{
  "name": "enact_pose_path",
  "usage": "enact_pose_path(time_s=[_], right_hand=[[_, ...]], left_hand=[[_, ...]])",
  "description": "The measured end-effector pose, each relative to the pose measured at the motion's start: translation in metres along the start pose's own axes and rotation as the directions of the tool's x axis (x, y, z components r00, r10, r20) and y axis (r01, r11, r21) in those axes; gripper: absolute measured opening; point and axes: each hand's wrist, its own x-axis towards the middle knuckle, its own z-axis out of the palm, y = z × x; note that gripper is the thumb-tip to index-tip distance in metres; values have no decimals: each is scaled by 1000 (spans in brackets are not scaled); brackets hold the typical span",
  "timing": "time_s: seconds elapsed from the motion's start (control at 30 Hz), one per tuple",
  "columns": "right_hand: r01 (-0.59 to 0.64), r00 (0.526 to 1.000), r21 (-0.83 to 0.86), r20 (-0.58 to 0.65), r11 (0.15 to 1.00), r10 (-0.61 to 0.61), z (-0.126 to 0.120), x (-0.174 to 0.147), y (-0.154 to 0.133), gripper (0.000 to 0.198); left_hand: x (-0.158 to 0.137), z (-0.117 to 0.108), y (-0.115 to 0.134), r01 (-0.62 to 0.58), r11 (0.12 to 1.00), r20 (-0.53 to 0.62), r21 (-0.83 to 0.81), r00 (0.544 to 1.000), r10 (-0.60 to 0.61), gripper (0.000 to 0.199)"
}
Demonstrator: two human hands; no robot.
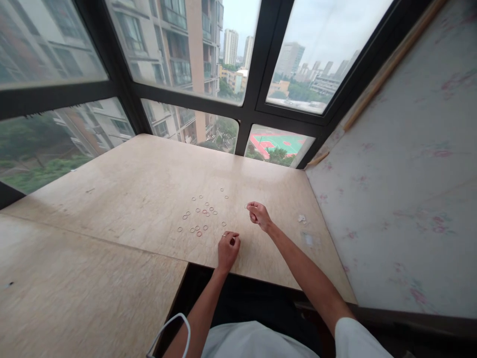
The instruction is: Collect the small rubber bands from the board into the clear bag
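One thin ring (246, 206) pokes out from my right hand (258, 215), whose thumb and finger are clamped on its edge over the surface (149, 184), probably so that most of the loop stays free of my grip. My left hand (228, 249) is nearer my body, fingers curled inward; I cannot tell whether they have anything between them (a pale glint on one finger may be worn jewellery or another loop). Ahead of it and to the left lie the loose rings (205, 227), mostly greyish with a couple of reddish ones (199, 233), spread thinly enough, I judge, that each rim can be caught by itself. Off to the right, well apart from them, a small white scrap (301, 218) and a clear packet (308, 239) sit near the patterned wall (402, 199), perhaps to be out of my way. Beyond the far edge stand the dark window frames (261, 92).
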Motion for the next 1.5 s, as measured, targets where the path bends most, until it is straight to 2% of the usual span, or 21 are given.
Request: enact_pose_path(time_s=[0.3,0.53,0.67,0.83,0.93,1.07,1.23,1.37,1.5], right_hand=[[19,985,15,-169,1000,-16,-21,-45,11,33],[24,930,-35,-365,999,-35,-65,-93,17,31],[3,853,-63,-521,998,-35,-96,-123,19,31],[-74,709,-109,-705,991,-25,-135,-148,22,28],[-125,631,-139,-775,982,-30,-155,-150,23,25],[-181,577,-177,-815,967,-42,-173,-140,26,22],[-222,569,-211,-821,952,-50,-180,-128,31,24],[-197,605,-239,-793,951,-74,-172,-133,33,30],[-151,651,-275,-751,950,-114,-152,-149,38,33]], left_hand=[[-2,-5,0,-35,999,64,-19,997,36,15],[-1,-5,2,-38,999,69,-15,997,39,16],[1,-4,5,-43,999,69,3,997,43,16],[3,-3,6,-44,999,76,31,996,41,16],[4,-1,7,-33,998,69,50,997,30,16],[4,2,9,-23,994,58,110,998,16,16],[5,6,10,-28,987,74,157,997,16,16],[5,7,11,-24,982,85,187,996,8,14],[5,9,11,-27,977,94,213,996,7,14]])
